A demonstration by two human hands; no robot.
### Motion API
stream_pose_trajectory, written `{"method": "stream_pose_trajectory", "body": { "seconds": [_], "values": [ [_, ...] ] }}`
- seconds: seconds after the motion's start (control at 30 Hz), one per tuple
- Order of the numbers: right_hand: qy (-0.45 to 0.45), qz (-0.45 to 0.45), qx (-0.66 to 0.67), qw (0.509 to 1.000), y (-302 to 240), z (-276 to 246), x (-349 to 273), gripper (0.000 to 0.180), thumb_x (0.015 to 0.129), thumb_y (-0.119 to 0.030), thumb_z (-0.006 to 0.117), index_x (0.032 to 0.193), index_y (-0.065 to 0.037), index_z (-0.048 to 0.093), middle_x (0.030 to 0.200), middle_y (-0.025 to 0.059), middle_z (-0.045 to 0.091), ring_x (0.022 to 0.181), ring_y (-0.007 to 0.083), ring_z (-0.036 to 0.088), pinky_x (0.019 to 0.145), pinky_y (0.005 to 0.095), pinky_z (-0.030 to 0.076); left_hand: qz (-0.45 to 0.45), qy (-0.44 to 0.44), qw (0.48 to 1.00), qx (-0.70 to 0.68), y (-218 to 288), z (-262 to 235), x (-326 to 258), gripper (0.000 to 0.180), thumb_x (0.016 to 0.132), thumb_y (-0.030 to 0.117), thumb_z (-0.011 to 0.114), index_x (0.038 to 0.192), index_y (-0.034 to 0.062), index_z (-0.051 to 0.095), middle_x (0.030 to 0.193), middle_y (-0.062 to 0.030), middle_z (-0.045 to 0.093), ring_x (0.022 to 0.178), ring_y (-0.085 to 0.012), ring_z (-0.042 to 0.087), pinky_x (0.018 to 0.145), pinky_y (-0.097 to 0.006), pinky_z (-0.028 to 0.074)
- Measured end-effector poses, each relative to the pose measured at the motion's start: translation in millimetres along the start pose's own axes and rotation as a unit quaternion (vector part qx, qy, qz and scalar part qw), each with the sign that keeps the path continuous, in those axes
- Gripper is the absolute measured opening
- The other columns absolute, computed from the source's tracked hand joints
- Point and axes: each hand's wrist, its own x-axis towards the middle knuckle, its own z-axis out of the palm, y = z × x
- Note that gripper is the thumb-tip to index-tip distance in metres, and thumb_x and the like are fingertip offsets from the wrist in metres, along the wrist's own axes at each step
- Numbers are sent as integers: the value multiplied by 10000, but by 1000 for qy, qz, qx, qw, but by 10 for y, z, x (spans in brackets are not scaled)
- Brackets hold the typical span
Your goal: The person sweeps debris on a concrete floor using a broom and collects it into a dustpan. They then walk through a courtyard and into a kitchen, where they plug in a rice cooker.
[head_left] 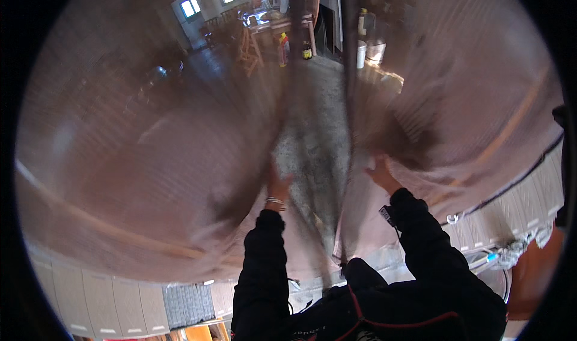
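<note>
Two panels of a brownish, see-through mesh curtain hang in front of me, with a gap between them. My left hand (278, 186), blurred, is against the inner edge of the left curtain panel (162, 179); its thumb stands apart from its fingers. On the other side of the gap, my right hand (382, 174) is at the right curtain panel (445, 143), with fingers stretched and spread. Neither hand visibly grips the mesh, though blur hides where the fingertips touch it. Both forearms are in dark sleeves.
Grey concrete floor (315, 118) shows through the gap. Beyond stand a wooden table (282, 25), a yellow-and-red bottle (283, 49), a dark bottle (307, 51) and white buckets (375, 51). Beige ribbed panels (108, 299) run along the curtain's near side. Tangled cords (511, 252) lie at the right.
</note>
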Motion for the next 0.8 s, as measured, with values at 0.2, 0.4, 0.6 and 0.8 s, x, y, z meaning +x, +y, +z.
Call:
{"method": "stream_pose_trajectory", "body": {
  "seconds": [0.2, 0.4, 0.6, 0.8],
  "values": [
    [-186, 162, 156, 956, 1064, -421, 1001, 401, 784, -193, 535, 1128, -14, 430, 1028, 149, 517, 833, 236, 535, 696, 330, 444, -407, 333, 850, -25, -1005, -505, 776, 558, 740, 38, 586, 1232, 48, 324, 1254, -170, 336, 1025, -269, 476, 862, -347, 402],
    [393, 125, -2, 911, 1668, -1075, 1543, 334, 779, -67, 494, 1107, -29, 446, 958, 119, 520, 811, 226, 525, 689, 293, 442, -418, 376, 827, 13, -1809, -40, 694, 450, 715, 7, 558, 1142, -10, 418, 1107, -188, 479, 997, -286, 484, 836, -351, 420],
    [141, 286, 4, 948, 2196, 428, 2433, 324, 715, -86, 542, 1029, -36, 479, 962, 148, 439, 909, 281, 439, 799, 363, 378, -542, 25, 820, 181, -2715, 1433, 261, 353, 702, 171, 554, 970, -44, 476, 938, -204, 535, 806, -352, 520, 745, -411, 418],
    [-140, 244, 1, 960, 2737, 1220, 3659, 125, 724, -137, 522, 747, -14, 521, 718, 130, 521, 631, 253, 513, 596, 349, 444, -752, -158, 552, -324, -3414, 2361, 1471, 232, 814, 198, 451, 952, 14, 478, 889, -142, 560, 761, -276, 571, 643, -393, 468]
  ]
}}
